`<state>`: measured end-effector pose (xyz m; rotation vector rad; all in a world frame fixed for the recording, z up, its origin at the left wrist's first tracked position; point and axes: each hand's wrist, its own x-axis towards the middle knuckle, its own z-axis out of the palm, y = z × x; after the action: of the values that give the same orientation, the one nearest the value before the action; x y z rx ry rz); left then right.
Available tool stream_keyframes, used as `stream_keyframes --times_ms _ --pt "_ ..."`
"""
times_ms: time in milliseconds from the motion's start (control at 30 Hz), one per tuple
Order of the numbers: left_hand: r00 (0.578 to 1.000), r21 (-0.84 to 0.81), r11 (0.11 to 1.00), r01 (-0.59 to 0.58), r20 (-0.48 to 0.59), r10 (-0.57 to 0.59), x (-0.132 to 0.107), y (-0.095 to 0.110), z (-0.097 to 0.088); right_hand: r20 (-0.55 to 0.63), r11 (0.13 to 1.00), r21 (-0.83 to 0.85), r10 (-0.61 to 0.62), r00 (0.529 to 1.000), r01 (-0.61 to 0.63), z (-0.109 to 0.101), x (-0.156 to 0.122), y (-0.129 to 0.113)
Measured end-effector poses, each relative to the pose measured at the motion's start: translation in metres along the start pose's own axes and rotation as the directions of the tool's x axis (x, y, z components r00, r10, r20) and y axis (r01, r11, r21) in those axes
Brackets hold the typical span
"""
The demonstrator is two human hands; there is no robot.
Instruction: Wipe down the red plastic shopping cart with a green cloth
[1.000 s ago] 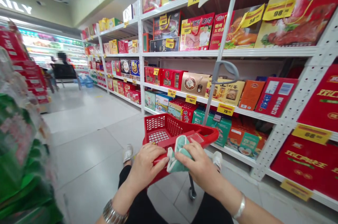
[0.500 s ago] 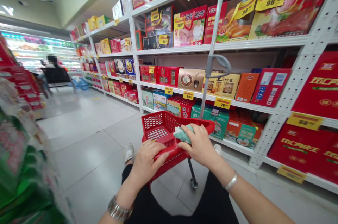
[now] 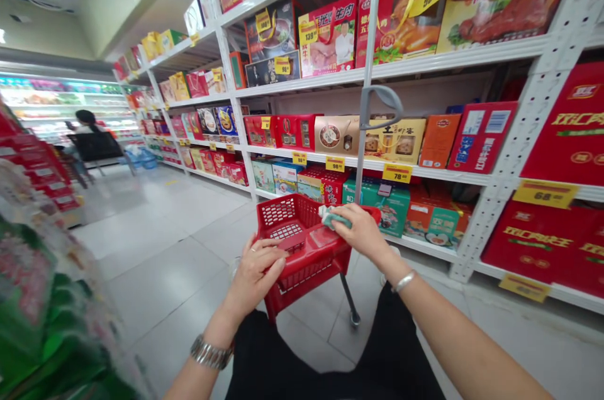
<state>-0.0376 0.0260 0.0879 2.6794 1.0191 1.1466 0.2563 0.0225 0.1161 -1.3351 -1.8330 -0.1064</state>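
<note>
Red plastic shopping basket (image 3: 292,224) stood at lower centre on its wheeled frame. The right hand's (image 3: 361,233) fingers (image 3: 343,227) clenched a mint-green cloth (image 3: 333,217) at the rim, while the left hand (image 3: 257,271) lay relaxed against the basket. A loosened pinch could drop the cloth.

two hands (image 3: 257,274) (image 3: 361,233), one red basket (image 3: 287,214)

Matt cloth (image 3: 334,218) under the right hand (image 3: 362,234), on a glossy red plastic basket (image 3: 302,277); shiny linked-metal bracelet (image 3: 210,353) on the left wrist (image 3: 227,319), smooth metal bangle (image 3: 404,282) on the right
</note>
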Motion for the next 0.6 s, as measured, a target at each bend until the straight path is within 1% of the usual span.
stream_keyframes --times_ms 67,100,133,200,233,300,367,400,433,467,533,600 --pt "0.999 -0.006 1.0 0.03 0.035 -0.03 0.004 -0.01 -0.003 0.023 0.992 -0.043 0.117 0.993 -0.116 -0.009 0.009 0.026" --pt "0.998 -0.002 0.999 0.045 0.055 -0.045 0.006 -0.014 -0.005 0.027 0.985 -0.074 0.157 0.987 -0.155 -0.013 0.012 0.036" --pt "0.996 0.009 0.998 0.059 0.073 -0.059 0.008 -0.019 -0.007 0.029 0.979 -0.103 0.179 0.983 -0.175 -0.016 0.014 0.043" --pt "0.992 0.062 0.994 0.094 0.082 -0.099 0.012 -0.027 -0.012 0.037 0.976 -0.141 0.17 0.985 -0.164 -0.018 0.015 0.048" --pt "0.99 0.105 0.987 0.12 0.056 -0.127 0.013 -0.029 -0.014 0.04 0.977 -0.151 0.156 0.987 -0.148 -0.017 0.015 0.045" --pt "0.98 0.201 0.959 0.2 -0.059 -0.192 0.014 -0.031 -0.015 0.04 0.979 -0.169 0.123 0.992 -0.115 -0.01 0.011 0.034" --pt "0.95 0.251 0.925 0.285 -0.198 -0.239 0.016 -0.028 -0.012 0.017 0.977 -0.2 0.08 0.997 -0.075 0.002 0.006 0.016" --pt "0.939 0.248 0.919 0.306 -0.241 -0.247 0.018 -0.025 -0.009 0.006 0.974 -0.222 0.052 0.999 -0.05 0.008 0.004 0.007" --pt "0.934 0.227 0.925 0.306 -0.259 -0.246 0.022 -0.02 -0.005 0.0 0.969 -0.248 0.025 1.0 -0.024 0.015 0.002 -0.002" --pt "0.938 0.193 0.938 0.289 -0.255 -0.237 0.026 -0.015 0.0 0.001 0.962 -0.272 0.0 1.0 0.0 0.022 0.0 -0.011" --pt "0.957 0.098 0.969 0.228 -0.206 -0.204 0.039 -0.003 0.01 0.029 0.953 -0.299 -0.041 0.999 0.048 0.034 -0.002 -0.026" --pt "0.972 -0.007 0.983 0.184 -0.146 -0.183 0.055 0.007 0.02 0.068 0.952 -0.286 -0.091 0.993 0.107 0.045 -0.002 -0.037"
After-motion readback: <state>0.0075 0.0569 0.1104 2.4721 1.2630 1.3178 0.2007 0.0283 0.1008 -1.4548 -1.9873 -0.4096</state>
